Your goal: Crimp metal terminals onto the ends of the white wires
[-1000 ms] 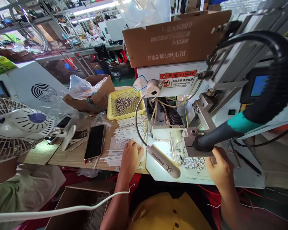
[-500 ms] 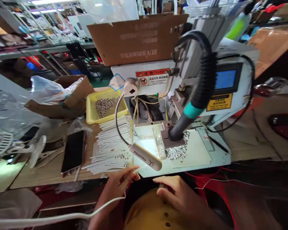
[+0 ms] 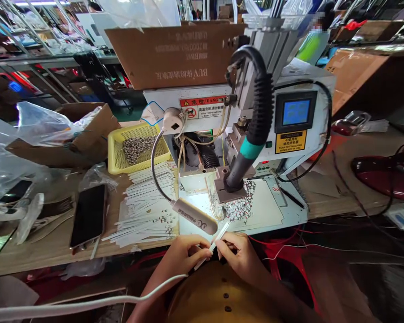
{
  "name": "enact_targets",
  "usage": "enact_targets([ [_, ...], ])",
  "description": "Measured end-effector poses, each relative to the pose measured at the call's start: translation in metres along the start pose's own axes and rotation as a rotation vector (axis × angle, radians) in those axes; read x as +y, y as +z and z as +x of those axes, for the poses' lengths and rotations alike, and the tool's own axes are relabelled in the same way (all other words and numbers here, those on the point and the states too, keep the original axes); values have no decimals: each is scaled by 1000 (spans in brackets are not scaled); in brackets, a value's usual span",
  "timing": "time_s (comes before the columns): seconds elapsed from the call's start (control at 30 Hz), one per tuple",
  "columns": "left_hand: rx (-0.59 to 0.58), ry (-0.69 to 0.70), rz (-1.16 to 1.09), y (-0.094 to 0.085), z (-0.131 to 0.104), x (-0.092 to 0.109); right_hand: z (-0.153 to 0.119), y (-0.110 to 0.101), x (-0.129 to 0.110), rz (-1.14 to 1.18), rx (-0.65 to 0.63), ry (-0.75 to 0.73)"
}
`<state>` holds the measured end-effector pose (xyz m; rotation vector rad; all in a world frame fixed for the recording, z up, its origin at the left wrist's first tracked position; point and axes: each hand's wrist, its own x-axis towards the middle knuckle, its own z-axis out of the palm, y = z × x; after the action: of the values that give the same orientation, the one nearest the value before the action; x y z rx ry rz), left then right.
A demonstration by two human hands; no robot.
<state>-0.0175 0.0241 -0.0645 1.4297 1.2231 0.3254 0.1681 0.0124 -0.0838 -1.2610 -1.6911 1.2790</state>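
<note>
My left hand (image 3: 190,253) is closed, pinching a thin white strip (image 3: 219,237) in front of my body. My right hand (image 3: 237,251) grips the same strip between thumb and fingers, close to the left hand. The strip slants up to the right, just below the tip of a lit lamp head (image 3: 195,216). Behind it stands a machine with a metal block (image 3: 229,193) on a thick black hose. Small patterned pieces (image 3: 240,208) are piled under the block. More white strips (image 3: 148,202) lie left of the machine.
A yellow basket (image 3: 116,154) of small pieces stands behind the strips. A phone (image 3: 88,216) lies at the left, near an open cardboard box (image 3: 94,128). A white cable (image 3: 97,303) crosses the lower left. A person (image 3: 314,40) is in the background.
My hands have come together, and my right hand now grips the strip too. The strip shows more clearly. The camera view has shifted, so the machine appears further left.
</note>
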Motion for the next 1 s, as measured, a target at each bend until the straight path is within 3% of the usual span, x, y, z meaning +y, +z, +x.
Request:
enact_targets([
  [0.27, 88, 94, 88, -2, -1, -3, 1, -2, 5, -74, 32, -32],
  [0.4, 218, 102, 130, -3, -1, -7, 2, -3, 5, -92, 11, -71],
  [0.63, 388, 94, -46, -23, -12, -20, -7, -17, 6, -103, 52, -43],
  [0.77, 269, 81, 85, -17, -16, -11, -8, -13, 5, -26, -1, -16],
  [0.9, 112, 94, 48, -1, -11, -2, -4, 5, 4, -52, 16, -142],
  [1.0, 106, 94, 87, -3, -15, -5, -3, 11, 1, -93, 39, -183],
])
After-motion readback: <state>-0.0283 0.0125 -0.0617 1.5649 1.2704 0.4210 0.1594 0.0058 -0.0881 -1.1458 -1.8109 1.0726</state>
